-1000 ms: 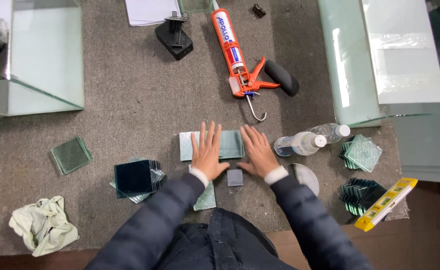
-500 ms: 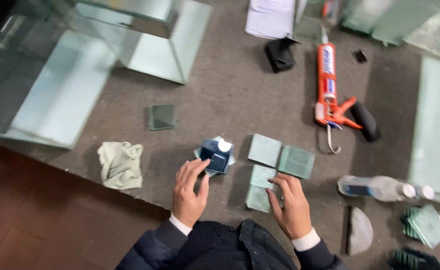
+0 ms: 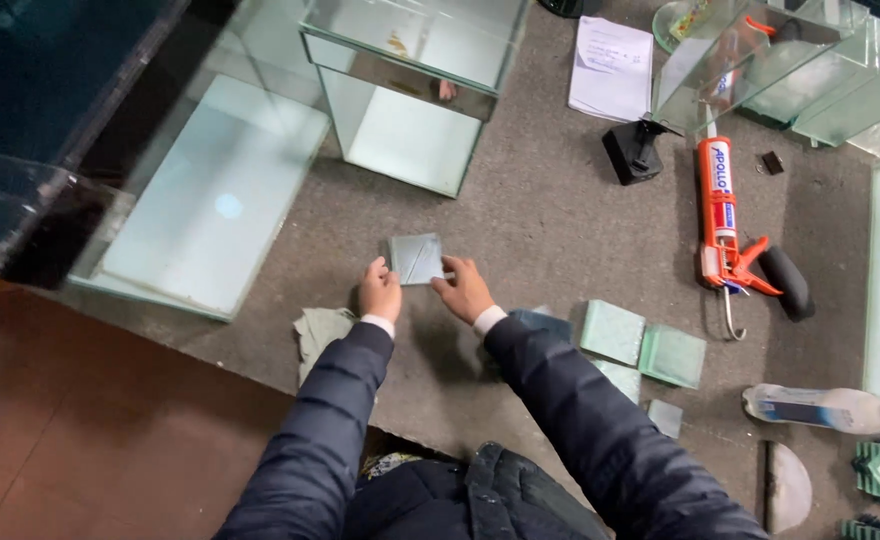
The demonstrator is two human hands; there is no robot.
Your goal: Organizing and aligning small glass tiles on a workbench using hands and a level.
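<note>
We hold a small square glass tile (image 3: 416,259) just above the grey worktop (image 3: 520,220): left hand (image 3: 379,292) grips its left edge, right hand (image 3: 463,290) its right edge. Right of the grip, more tiles (image 3: 612,331) lie flat, not yet handled; the caulking gun (image 3: 722,215) lies untouched.

Pale green glass square (image 3: 416,259), orange caulking gun (image 3: 719,210), grey carpet (image 3: 540,240), navy sleeves (image 3: 330,420)
</note>
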